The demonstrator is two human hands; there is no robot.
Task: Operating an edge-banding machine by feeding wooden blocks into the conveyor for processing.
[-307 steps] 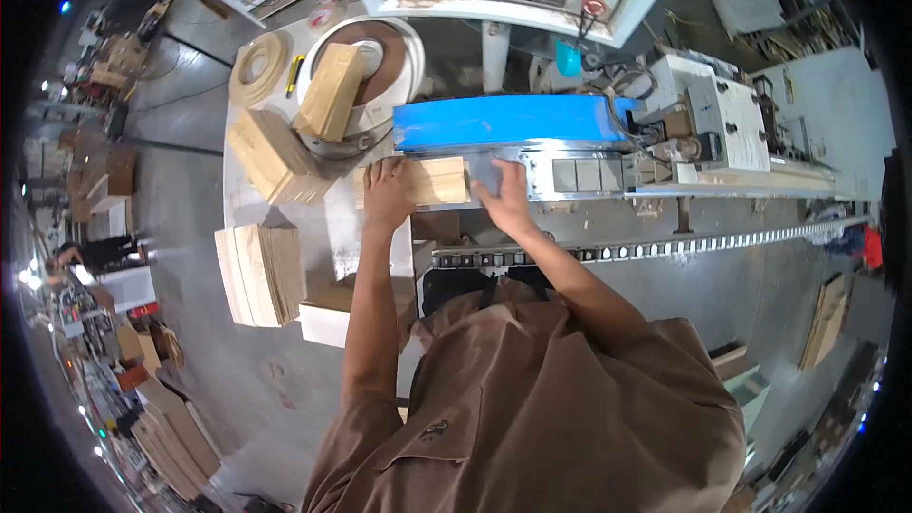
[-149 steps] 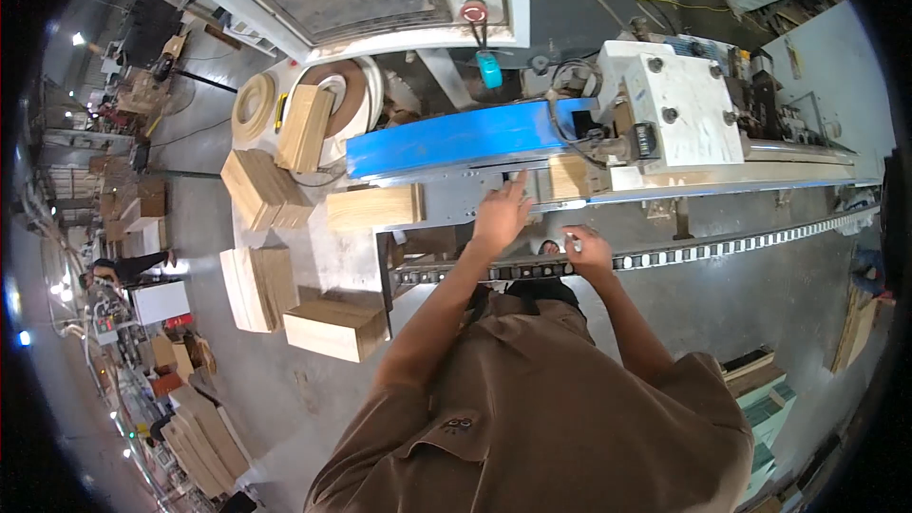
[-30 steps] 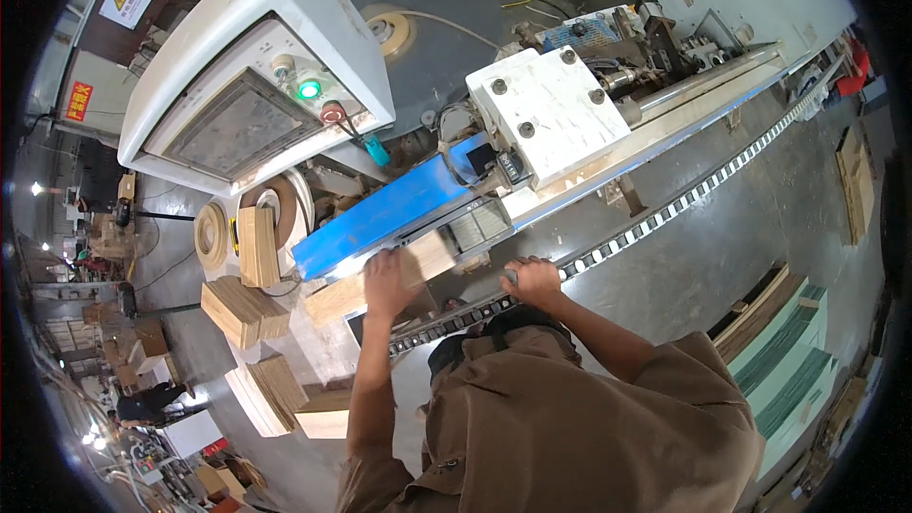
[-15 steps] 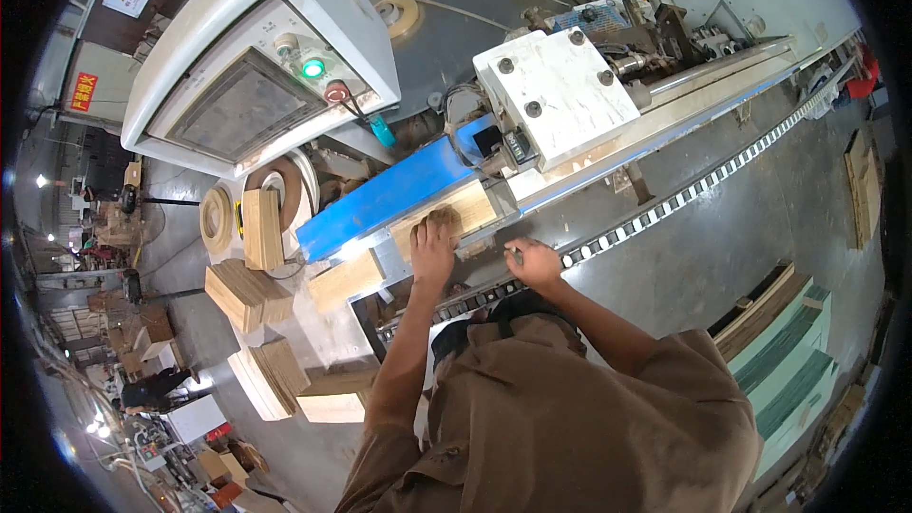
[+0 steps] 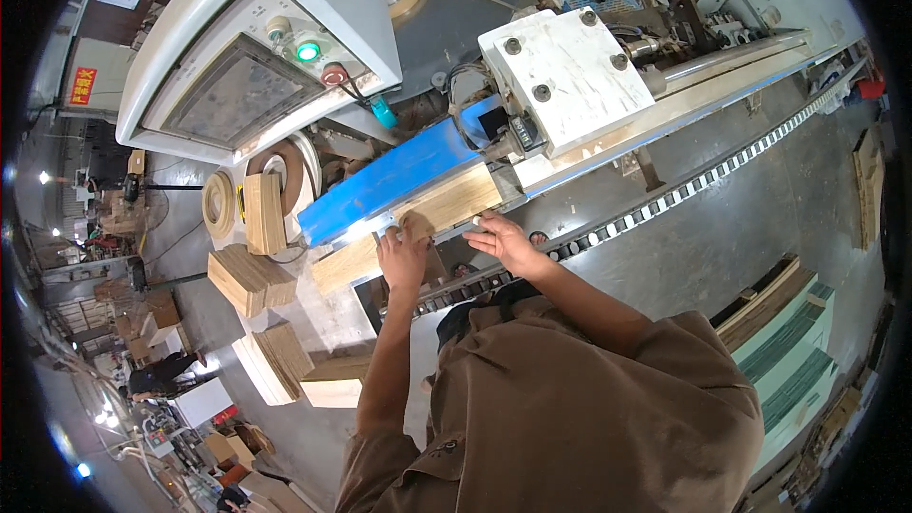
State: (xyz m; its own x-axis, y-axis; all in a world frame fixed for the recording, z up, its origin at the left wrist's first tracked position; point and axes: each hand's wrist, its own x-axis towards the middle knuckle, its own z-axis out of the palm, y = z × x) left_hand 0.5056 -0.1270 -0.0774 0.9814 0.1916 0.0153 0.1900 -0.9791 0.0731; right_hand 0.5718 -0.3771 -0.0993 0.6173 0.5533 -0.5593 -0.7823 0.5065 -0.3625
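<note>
A pale wooden board (image 5: 454, 198) lies along the near side of the blue guard (image 5: 389, 183) of the machine. At that board's left end is my left hand (image 5: 404, 256), its fingers spread over the wood and the gap before a second wooden board (image 5: 344, 264). The fingertips rest on the wood without wrapping round it. My right hand (image 5: 508, 245) hovers by the near edge of the first board, fingers apart, with nothing visible in it. Whether its fingertips touch the board I cannot tell.
Stacks of wooden boards (image 5: 245, 280) stand on the table to the left, near rolls of edge strip (image 5: 218, 204). A control panel (image 5: 242, 95) rises at the far left. The white machine head (image 5: 575, 76) sits at the right end of the guard. A cable chain (image 5: 655, 209) runs to the right.
My left hand has slid left along the first board to its left end. My right hand has come left and closer to the board, and its fingers have opened out.
</note>
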